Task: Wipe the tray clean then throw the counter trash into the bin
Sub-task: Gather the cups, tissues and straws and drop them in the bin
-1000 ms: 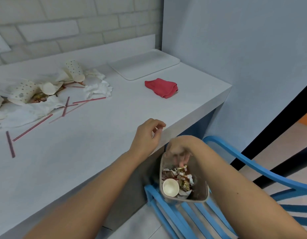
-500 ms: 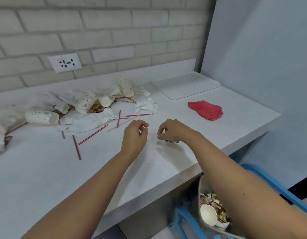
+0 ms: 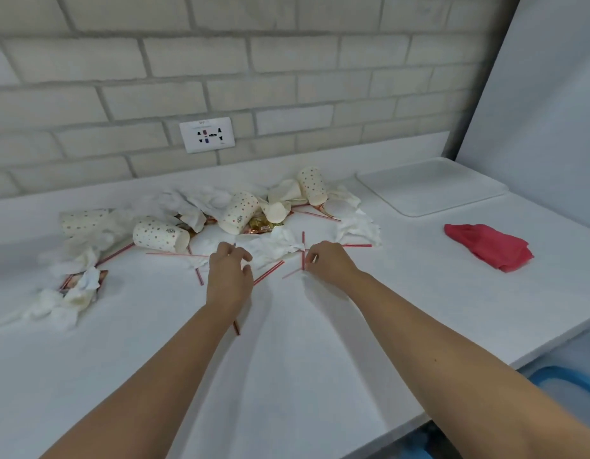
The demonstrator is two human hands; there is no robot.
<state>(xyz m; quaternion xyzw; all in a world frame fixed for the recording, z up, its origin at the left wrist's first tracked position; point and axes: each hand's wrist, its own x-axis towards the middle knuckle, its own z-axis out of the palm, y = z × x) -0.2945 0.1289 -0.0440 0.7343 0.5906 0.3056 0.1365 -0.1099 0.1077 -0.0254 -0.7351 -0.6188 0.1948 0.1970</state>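
White table (image 3: 287,376) seen from above, against a pale brick wall with a socket (image 3: 207,134). Two bare arms reach forward over it toward a spread of litter: spotted paper cups (image 3: 161,235) lying on their sides, crumpled napkins (image 3: 273,243), gold wrappers (image 3: 260,225) and thin red straws (image 3: 268,272). The left hand (image 3: 229,276) hovers at the near edge of the litter, its fingers (image 3: 245,256) loosely curled with the tips over a napkin; whether they touch or hold anything cannot be told. The right hand (image 3: 326,263) is just beside it, fingers curled tight, with a short straw end (image 3: 315,259) poking out between the fingertips as if pinched. The tray (image 3: 432,187), white and flat, lies in the far right corner, well apart from both hands. A crumpled red cloth (image 3: 489,246) lies in front of the tray.
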